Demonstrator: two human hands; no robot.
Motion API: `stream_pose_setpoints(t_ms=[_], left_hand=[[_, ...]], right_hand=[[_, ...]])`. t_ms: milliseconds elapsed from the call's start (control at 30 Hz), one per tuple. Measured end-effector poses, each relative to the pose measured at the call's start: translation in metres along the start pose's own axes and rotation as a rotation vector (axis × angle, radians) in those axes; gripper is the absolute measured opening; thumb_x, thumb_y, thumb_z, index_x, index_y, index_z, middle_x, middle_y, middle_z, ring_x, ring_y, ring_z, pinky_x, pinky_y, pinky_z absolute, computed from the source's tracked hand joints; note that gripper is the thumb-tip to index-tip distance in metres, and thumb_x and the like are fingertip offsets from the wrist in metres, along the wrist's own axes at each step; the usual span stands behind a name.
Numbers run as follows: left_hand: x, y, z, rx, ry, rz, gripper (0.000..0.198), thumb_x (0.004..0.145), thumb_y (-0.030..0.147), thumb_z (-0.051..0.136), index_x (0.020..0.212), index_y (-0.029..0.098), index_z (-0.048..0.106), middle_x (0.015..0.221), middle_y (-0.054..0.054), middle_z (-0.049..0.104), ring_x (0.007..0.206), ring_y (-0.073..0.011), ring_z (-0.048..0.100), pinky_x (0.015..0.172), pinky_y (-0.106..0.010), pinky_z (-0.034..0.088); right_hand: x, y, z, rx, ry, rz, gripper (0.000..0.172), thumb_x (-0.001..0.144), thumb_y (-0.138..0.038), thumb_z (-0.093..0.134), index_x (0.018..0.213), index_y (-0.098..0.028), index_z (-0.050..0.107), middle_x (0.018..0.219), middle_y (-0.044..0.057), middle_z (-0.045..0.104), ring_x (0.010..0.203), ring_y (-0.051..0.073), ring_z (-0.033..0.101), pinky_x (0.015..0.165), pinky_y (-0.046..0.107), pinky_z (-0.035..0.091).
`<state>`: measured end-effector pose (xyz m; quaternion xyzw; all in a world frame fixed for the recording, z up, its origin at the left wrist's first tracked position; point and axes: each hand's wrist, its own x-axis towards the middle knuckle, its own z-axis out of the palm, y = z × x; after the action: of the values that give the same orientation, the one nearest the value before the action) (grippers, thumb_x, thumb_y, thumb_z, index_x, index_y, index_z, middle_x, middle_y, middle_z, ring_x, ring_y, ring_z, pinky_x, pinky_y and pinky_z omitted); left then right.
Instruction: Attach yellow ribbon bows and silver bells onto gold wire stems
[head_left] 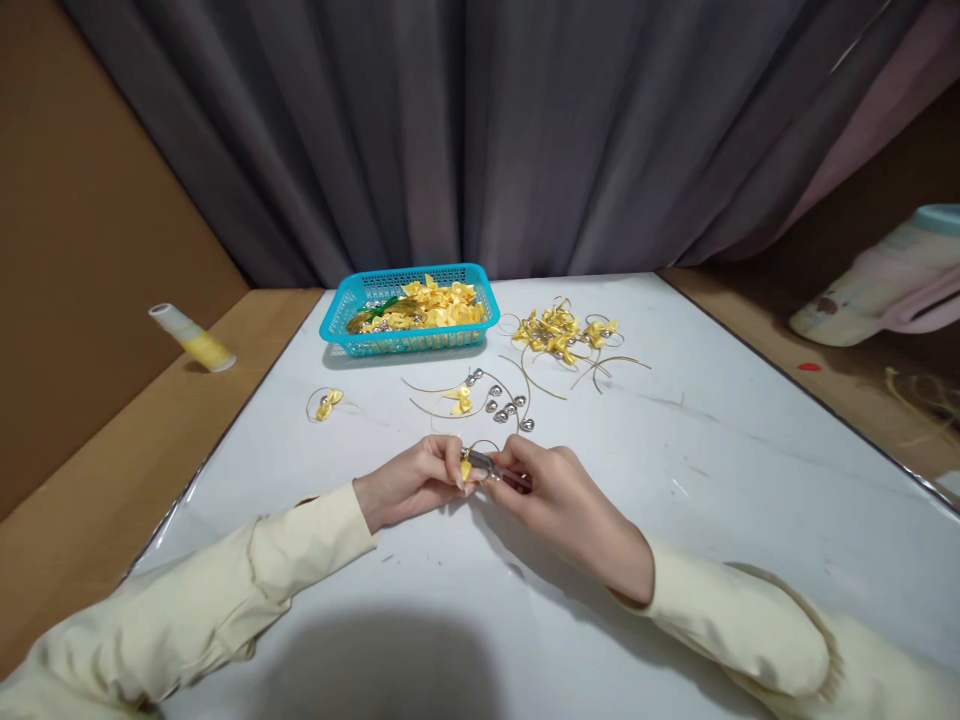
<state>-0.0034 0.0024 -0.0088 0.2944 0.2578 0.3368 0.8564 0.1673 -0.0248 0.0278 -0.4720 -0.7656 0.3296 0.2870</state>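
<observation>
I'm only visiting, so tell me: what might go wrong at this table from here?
The small tool in the right hand is right by the left hand, which pinches a yellow ribbon piece, so a slip might nip a finger. The loose silver beads just beyond the hands could roll if bumped. The looped yellow bows lie heaped together, so they may tangle when lifted.

Facing you, along the far edge of the desk (720, 480) toward its left corner, is a basket (409, 343) with bows (450, 305) in it; a curtain (525, 120) hangs behind. A pile of bows (551, 330) lies right of the basket. Loose beads (510, 409) lie before that pile, just beyond your hands. A single bow (325, 408) lies toward the left edge. Outside that edge is a spool (202, 345); beyond the right edge, a cup (862, 285).
</observation>
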Motion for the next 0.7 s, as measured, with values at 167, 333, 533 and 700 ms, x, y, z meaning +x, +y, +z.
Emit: stream_pose_setpoints(t_ms=[167, 333, 533, 700], left_hand=[[0.0009, -0.0015, -0.0015, 0.008, 0.031, 0.007, 0.019, 0.049, -0.004, 0.060, 0.044, 0.013, 0.059, 0.054, -0.004, 0.061, 0.054, -0.0097, 0.056, 0.059, -0.018, 0.042], [0.0006, -0.0015, -0.0005, 0.020, 0.026, 0.007, 0.019, 0.051, -0.004, 0.060, 0.043, 0.014, 0.059, 0.051, -0.003, 0.059, 0.052, -0.0091, 0.054, 0.056, -0.018, 0.040], [0.0003, -0.0013, 0.0005, 0.051, 0.048, 0.014, 0.016, 0.053, -0.001, 0.062, 0.045, 0.013, 0.062, 0.055, -0.003, 0.059, 0.055, -0.0089, 0.053, 0.057, -0.018, 0.039], [-0.0001, 0.0006, 0.0003, 0.009, 0.031, -0.005, 0.020, 0.052, -0.001, 0.063, 0.040, 0.013, 0.058, 0.055, -0.004, 0.060, 0.054, -0.0082, 0.053, 0.056, -0.018, 0.039]], right_hand=[[0.0004, 0.0020, 0.0014, 0.033, -0.011, 0.021, 0.022, 0.075, -0.010, 0.050, 0.061, -0.019, 0.035, 0.053, -0.006, 0.043, 0.047, 0.006, 0.034, 0.045, 0.018, 0.024], [0.0015, 0.0037, 0.0039, 0.003, 0.008, 0.008, 0.019, 0.075, -0.010, 0.049, 0.062, -0.019, 0.037, 0.052, -0.006, 0.043, 0.046, 0.007, 0.033, 0.046, 0.018, 0.024], [0.0032, 0.0038, 0.0023, -0.029, 0.017, 0.068, 0.018, 0.075, -0.012, 0.048, 0.061, -0.018, 0.039, 0.052, -0.005, 0.046, 0.047, 0.008, 0.036, 0.046, 0.019, 0.026], [0.0012, 0.0024, -0.0034, -0.027, -0.007, 0.114, 0.015, 0.075, -0.015, 0.052, 0.064, -0.018, 0.042, 0.054, -0.004, 0.048, 0.048, 0.008, 0.037, 0.046, 0.019, 0.028]])
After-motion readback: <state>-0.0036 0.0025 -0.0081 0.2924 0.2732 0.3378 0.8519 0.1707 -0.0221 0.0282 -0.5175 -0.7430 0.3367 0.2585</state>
